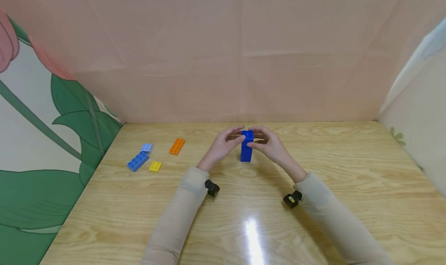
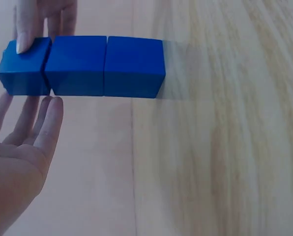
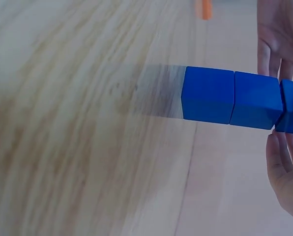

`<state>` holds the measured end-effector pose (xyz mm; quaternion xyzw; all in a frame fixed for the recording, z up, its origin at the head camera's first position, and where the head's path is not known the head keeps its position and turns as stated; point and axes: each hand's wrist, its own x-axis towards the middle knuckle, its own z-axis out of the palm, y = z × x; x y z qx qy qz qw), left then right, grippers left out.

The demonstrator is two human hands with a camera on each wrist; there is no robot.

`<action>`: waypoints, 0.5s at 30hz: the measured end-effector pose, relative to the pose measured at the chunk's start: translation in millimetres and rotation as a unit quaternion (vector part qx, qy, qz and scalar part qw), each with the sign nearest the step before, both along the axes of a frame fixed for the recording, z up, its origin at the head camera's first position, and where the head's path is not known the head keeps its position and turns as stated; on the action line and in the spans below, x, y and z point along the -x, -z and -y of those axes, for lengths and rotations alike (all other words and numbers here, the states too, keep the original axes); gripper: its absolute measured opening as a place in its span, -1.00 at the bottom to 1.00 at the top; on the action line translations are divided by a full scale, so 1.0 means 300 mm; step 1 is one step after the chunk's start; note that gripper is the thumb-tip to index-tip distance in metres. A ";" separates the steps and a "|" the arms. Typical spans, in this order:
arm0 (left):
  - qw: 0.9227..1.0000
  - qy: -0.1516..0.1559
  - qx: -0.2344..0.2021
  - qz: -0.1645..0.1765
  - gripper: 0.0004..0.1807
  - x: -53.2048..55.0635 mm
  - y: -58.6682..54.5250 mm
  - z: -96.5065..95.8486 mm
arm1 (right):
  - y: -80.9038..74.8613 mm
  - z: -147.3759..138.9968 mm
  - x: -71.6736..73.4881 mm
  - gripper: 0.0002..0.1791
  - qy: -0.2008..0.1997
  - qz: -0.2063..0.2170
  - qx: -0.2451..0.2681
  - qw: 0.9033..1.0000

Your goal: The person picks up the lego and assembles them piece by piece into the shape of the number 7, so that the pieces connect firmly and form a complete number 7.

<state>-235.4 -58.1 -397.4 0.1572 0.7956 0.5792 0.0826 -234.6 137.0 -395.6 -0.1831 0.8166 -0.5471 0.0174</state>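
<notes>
The blue stack [image 1: 246,154], made up of three blocks, is stood upright on the wooden table [image 1: 244,203], between the two hands. The top block [image 2: 28,73] is pinched by both the left hand [image 1: 223,144] and the right hand [image 1: 273,145], thumbs at the near side and fingers curved toward the back; how firmly it is gripped cannot be told.

A light, stiff assembly of hard plastic is to be expected, with no give under pressure and little risk of breakage. The smooth side faces may prove slightly slippery. The joints are judged the weak points: a wider seam is seen beneath the top block than between the middle block [image 2: 77,64] and the bottom block [image 2: 134,64], so full seating should not be assumed. If the stack is lifted, opposite faces of the bottom block should be grasped, so that separation and toppling are avoided
</notes>
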 end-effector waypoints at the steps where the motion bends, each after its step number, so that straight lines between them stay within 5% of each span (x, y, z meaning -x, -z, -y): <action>1: 1.000 -0.002 0.000 -0.003 -0.50 0.000 0.002 -0.002 | 0.002 0.000 0.000 -0.47 -0.003 -0.002 0.003 1.000; 15: 1.000 0.008 0.002 -0.022 -0.52 -0.001 0.005 -0.009 | 0.013 -0.005 -0.012 -0.53 0.022 0.013 0.017 1.000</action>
